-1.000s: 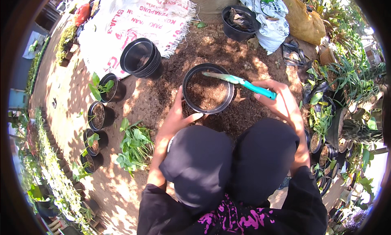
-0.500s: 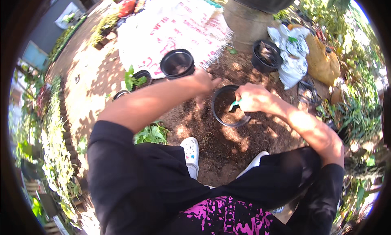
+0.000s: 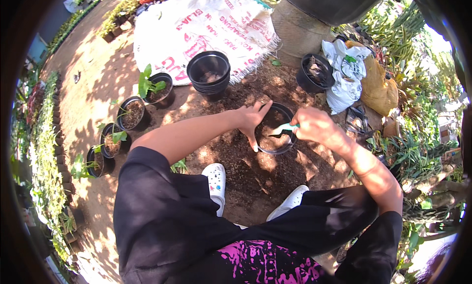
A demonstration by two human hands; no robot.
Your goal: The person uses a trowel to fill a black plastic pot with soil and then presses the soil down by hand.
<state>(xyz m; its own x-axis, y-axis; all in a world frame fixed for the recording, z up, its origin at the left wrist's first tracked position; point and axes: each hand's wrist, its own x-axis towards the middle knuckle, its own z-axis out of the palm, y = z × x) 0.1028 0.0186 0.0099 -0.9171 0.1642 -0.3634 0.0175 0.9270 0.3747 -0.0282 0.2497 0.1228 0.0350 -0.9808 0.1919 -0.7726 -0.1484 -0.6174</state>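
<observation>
A black plastic pot (image 3: 286, 109) partly filled with soil stands on a patch of dark soil (image 3: 246, 161) in front of me. My left hand (image 3: 250, 119) grips its near left rim, fingers spread over the edge. My right hand (image 3: 314, 126) is closed on the handle of a small teal trowel (image 3: 281, 130), whose blade dips into the soil inside the pot. My two white shoes (image 3: 216, 180) rest on the soil below the pot.
A stack of empty black pots (image 3: 209, 70) sits on the edge of a white woven sack (image 3: 196, 23). Several potted seedlings (image 3: 155, 85) line up at the left. Another soil-filled pot (image 3: 314, 72), a white bag (image 3: 346, 77) and a tan sack (image 3: 376, 85) stand at the right.
My left hand has come back from the stacked pots to the rim of the pot in front. My right hand has lowered the trowel into that pot's soil.
</observation>
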